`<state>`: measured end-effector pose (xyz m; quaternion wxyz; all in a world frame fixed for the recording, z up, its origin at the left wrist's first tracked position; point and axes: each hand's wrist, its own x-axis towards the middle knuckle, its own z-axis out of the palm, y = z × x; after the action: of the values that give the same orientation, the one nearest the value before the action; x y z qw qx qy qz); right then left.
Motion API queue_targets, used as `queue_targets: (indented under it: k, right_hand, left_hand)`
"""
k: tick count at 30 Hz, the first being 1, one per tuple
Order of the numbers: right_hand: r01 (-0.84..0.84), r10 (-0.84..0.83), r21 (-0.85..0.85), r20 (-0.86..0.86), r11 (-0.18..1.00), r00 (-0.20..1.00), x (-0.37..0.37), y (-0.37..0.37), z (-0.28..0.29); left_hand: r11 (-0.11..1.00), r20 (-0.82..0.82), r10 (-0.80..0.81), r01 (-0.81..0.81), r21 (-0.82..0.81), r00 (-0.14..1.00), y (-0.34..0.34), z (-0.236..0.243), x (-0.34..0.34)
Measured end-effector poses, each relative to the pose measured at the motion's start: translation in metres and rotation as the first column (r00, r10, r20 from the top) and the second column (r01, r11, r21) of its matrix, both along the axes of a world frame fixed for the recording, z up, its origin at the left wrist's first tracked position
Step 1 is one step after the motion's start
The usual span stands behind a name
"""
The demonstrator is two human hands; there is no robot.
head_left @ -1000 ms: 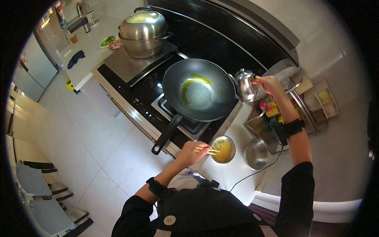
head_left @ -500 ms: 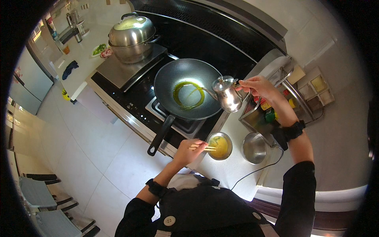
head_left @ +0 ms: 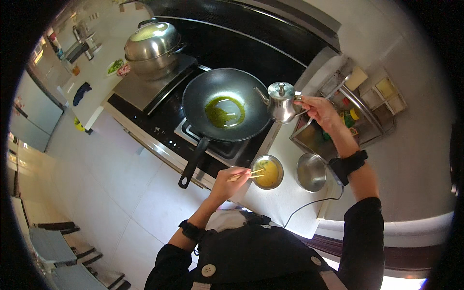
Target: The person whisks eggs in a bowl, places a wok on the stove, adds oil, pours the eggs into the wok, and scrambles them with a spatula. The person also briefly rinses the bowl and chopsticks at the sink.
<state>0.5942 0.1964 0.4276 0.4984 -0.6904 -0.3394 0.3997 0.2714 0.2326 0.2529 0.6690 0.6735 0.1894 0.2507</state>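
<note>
My right hand (head_left: 316, 112) grips the handle of a steel spouted oil pot (head_left: 282, 107), held roughly upright at the right rim of the black wok (head_left: 195, 99). A pool of yellow-green oil (head_left: 217, 116) lies in the wok, which sits on the stove. My left hand (head_left: 224, 181) is closed on wooden chopsticks (head_left: 258, 175), their tips in a small steel bowl of yellow liquid (head_left: 269, 180), probably beaten egg. A second steel bowl (head_left: 309, 176) stands to its right on the white counter (head_left: 278, 208).
A lidded steel steamer (head_left: 151, 50) sits at the back left. Beyond it are plated greens (head_left: 115, 66), red-pink food (head_left: 123, 70) and a dark cloth (head_left: 81, 93). A condiment rack (head_left: 374, 121) is at the right, a dark cable (head_left: 309, 205) near the bowls, chairs (head_left: 50, 244) lower left.
The oil pot was tilted with a stream falling into the wok half a second ago; now it is raised and more upright, with no stream visible. The oil pool has grown.
</note>
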Motion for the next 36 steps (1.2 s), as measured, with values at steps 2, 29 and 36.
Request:
queue_targets:
  k: [2,29,36]
  right_hand:
    - [0.059,-0.035,0.104,-0.217,0.993,0.975,-0.001,-0.013,-0.029]
    - [0.841,-0.621,0.227,-0.585,0.492,0.521,0.165,-0.241,-0.241]
    - [0.802,-0.700,0.134,-0.420,0.582,0.577,0.172,-0.233,-0.243]
  left_hand:
    - [1.000,0.037,-0.002,0.002,0.010,0.999,-0.002,-0.002,0.001]
    - [0.951,-0.166,0.114,-0.156,-0.269,0.980,-0.001,-0.006,0.017]
    - [0.961,-0.088,0.149,-0.165,-0.221,0.985,-0.005,-0.004,0.018]
